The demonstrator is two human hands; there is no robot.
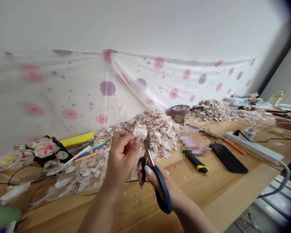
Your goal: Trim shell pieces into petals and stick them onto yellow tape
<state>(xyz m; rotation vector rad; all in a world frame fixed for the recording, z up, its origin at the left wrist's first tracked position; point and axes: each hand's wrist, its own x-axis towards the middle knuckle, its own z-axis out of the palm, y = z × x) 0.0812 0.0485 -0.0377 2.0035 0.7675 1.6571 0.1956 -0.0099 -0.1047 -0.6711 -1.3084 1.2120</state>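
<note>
Between the thumb and fingers of my left hand (123,155) is a thin, whitish petal-like piece (141,131), pinched at its lower edge. My right hand (157,176) grips dark blue-handled scissors (165,194), with fingers through the loops. The blades point up just right of the piece, close to its edge; whether they touch it I cannot tell. Behind both hands rises a heap of similar pale pieces (163,132). More loose flakes (84,174) lie to the left of my left wrist.
Flowers made of pale petals (46,149) and coloured pens (97,149) lie left. To the right are a black-and-yellow handle (196,162), a black phone (229,158), a white power strip (257,147) with cables and a metal bowl (179,114). Patterned plastic sheeting (135,87) covers the wall.
</note>
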